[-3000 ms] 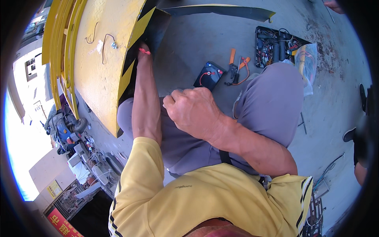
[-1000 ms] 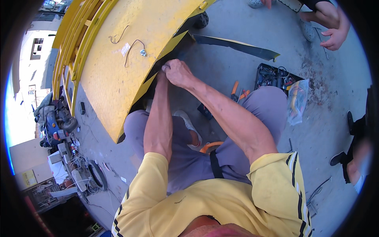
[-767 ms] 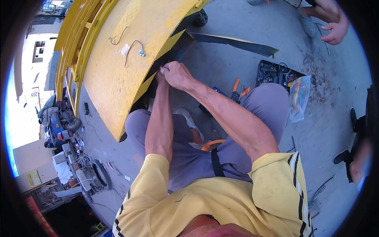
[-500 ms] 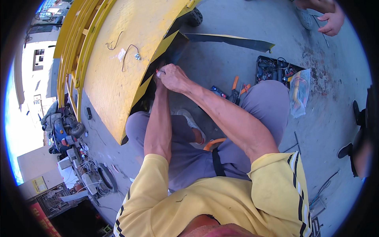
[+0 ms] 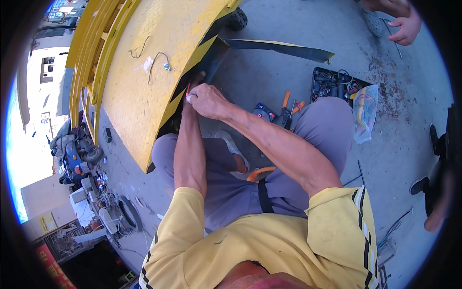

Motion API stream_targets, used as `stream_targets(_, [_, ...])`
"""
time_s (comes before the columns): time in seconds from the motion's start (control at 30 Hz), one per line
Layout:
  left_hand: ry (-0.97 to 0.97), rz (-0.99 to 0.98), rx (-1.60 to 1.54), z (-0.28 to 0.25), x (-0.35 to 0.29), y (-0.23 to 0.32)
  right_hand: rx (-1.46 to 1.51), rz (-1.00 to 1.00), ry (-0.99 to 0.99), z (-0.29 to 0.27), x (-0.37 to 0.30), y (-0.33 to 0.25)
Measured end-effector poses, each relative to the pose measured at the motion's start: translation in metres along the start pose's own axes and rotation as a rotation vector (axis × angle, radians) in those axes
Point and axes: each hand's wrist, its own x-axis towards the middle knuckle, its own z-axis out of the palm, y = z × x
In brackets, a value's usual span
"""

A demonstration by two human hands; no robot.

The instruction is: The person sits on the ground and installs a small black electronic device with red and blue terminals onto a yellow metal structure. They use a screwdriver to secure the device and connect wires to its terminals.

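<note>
My right hand (image 5: 208, 100) is closed at the open side of a yellow steel platform (image 5: 130, 91), beneath its black-and-yellow striped edge. A thin red wire (image 5: 188, 88) rises from its pinched fingers, and something small and white shows at the fingertips. My left hand (image 5: 196, 81) reaches up just beyond it, under the platform's edge. Its fingers are mostly hidden by shadow and by the right hand, so their grip does not show. On the platform's top lie a bent brown cable (image 5: 155, 65) with a small connector and another short wire (image 5: 140, 49).
Right of my knees are a black case of parts (image 5: 332, 86) and a clear plastic bag (image 5: 366, 115). Orange-handled tools (image 5: 287, 102) and a dark blue box (image 5: 263, 112) lie nearer. A long metal panel (image 5: 284, 51) sticks out ahead. Other people stand at the right.
My right hand has moved slightly down and back from the edge. More of the red wire and of my left hand's fingers shows, and the blue box is less covered.
</note>
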Motion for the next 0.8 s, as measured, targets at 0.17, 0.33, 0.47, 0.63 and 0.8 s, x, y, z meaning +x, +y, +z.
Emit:
stream_targets(0.17, [-0.007, 0.002, 0.003, -0.002, -0.004, 0.005, 0.026, -0.015, 0.014, -0.002, -0.005, -0.008])
stream_targets(0.33, [-0.023, 0.004, 0.006, 0.002, -0.001, 0.007, -0.015, -0.015, 0.048, -0.01, 0.003, -0.009])
stream_targets(0.47, [-0.059, 0.014, -0.012, 0.014, 0.01, -0.001, -0.02, 0.02, 0.108, -0.022, 0.002, -0.005])
stream_targets(0.63, [-0.075, 0.074, -0.113, 0.004, 0.055, -0.054, -0.059, -0.039, 0.104, -0.012, -0.002, -0.006])
stream_targets(0.8, [-0.117, -0.029, -0.055, 0.06, 0.002, 0.067, -0.165, -0.04, 0.269, -0.046, 0.002, 0.039])
